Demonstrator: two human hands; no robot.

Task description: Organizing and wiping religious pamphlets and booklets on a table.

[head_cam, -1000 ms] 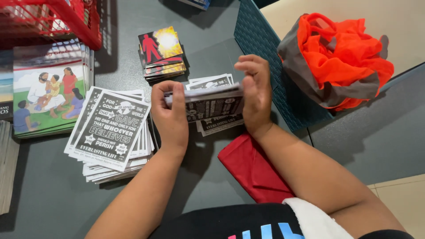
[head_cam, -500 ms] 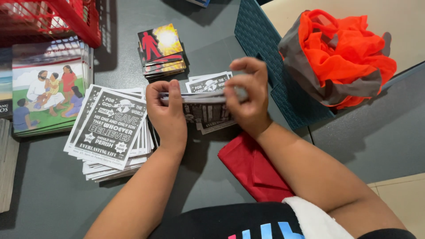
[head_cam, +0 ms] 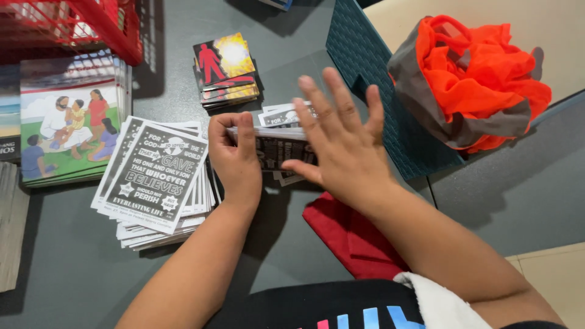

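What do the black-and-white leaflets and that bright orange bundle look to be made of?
The leaflets look like thin printed paper, matte: flat sheets, fanned edges in the stack. The left hand holds a bundle of them on edge. The orange bundle looks like soft fabric, crumpled in folds, with grey trim.

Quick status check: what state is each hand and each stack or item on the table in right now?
left hand: gripping the held leaflet bundle by its end
right hand: open, fingers spread, flat against the bundle
black-and-white leaflet pile: fanned, untidy
small card stack: slightly skewed
orange vest: crumpled
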